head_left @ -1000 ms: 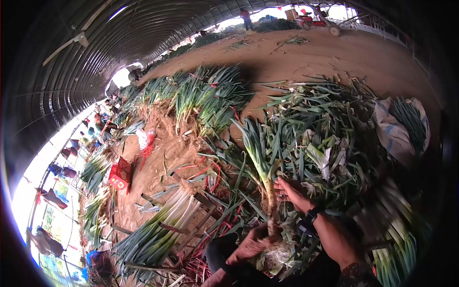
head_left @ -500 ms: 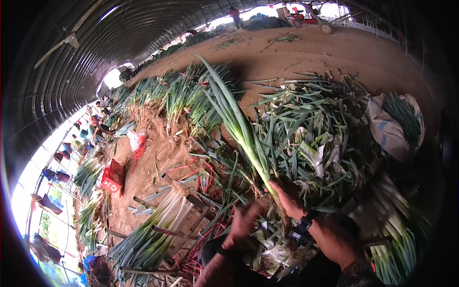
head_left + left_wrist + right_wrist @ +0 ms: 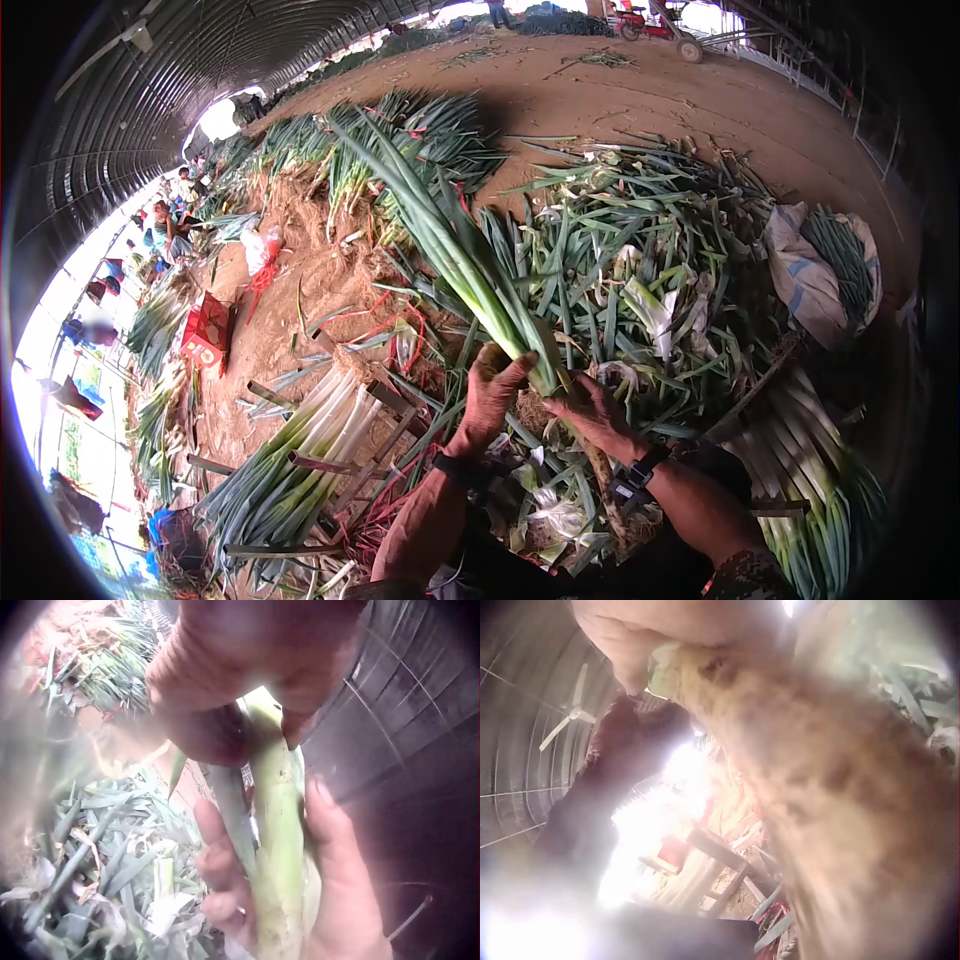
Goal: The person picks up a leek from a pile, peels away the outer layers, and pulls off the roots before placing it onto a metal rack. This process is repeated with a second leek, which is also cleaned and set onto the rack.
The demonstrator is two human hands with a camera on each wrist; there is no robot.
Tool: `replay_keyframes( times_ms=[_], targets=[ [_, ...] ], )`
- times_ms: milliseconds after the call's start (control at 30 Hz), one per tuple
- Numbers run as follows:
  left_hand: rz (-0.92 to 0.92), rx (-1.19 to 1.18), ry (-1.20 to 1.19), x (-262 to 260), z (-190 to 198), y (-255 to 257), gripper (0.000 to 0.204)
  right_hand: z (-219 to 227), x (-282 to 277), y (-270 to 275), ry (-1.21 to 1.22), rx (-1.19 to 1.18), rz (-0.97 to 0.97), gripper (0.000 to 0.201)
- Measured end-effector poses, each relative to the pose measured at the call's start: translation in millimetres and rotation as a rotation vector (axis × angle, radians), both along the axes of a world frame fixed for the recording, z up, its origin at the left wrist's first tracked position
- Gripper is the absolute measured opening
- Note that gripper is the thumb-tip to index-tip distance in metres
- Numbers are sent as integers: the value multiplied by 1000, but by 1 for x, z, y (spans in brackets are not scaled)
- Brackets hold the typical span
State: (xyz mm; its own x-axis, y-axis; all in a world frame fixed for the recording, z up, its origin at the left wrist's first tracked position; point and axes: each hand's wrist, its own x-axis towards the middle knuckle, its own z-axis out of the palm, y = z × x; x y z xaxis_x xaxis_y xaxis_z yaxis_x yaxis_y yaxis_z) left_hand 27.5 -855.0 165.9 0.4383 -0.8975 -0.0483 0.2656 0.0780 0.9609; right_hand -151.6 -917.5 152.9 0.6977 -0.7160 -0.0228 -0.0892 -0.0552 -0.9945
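Note:
A long green onion (image 3: 470,270) with a soiled white stalk and green leaves slants up and left from my hands. My left hand (image 3: 492,390) grips its stalk where the leaves fan out. Just below, my right hand (image 3: 590,408) holds the stalk, whose dirty root end (image 3: 608,480) runs down past the wrist. In the left wrist view the pale green stalk (image 3: 279,847) passes between the fingers (image 3: 217,862) of both hands. The right wrist view is filled by the blurred, soil-covered stalk (image 3: 817,772).
A big heap of cut leaves and husks (image 3: 650,270) lies ahead. Trimmed onions lie in a wooden rack (image 3: 300,450) at the left and stacked at the right (image 3: 820,480). A white sack (image 3: 800,270), a red box (image 3: 205,330) and people (image 3: 165,215) sit further off on the dirt floor.
The left hand has come up from the root end and taken the stalk above the right hand. The onion's top has swung over to the left and lower.

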Motion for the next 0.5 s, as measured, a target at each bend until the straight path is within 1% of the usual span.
replay_keyframes(
  times_ms=[33,67,100,200,267,300,367,433,467,500],
  targets=[
    [7,9,-18,-2,-6,-3,37,1,4,1,9,-10,-14,40],
    [39,-81,63,-10,-14,-7,36,1,6,3,18,-18,-27,38],
    [39,-34,-7,-9,-16,-5,37,-1,8,5,-27,35,-42,34],
    [114,-89,-19,-13,-23,-9,34,-11,14,8,-166,185,-88,25],
    [155,-90,-28,-11,-28,-11,33,-18,18,6,-158,205,-151,25],
    [161,-99,7,-11,-25,-9,32,-19,19,5,-154,216,-182,25],
    [170,-116,73,-10,-18,-3,30,-19,17,-1,-162,99,-301,25],
    [223,-96,138,-5,-17,0,22,-24,13,-11,-262,-46,-319,25],
    [243,-114,223,-2,-16,2,21,-26,11,-16,-310,-119,-328,27],
    [265,-133,308,0,-14,5,21,-5,13,-14,-452,643,-317,29]
  ],
)
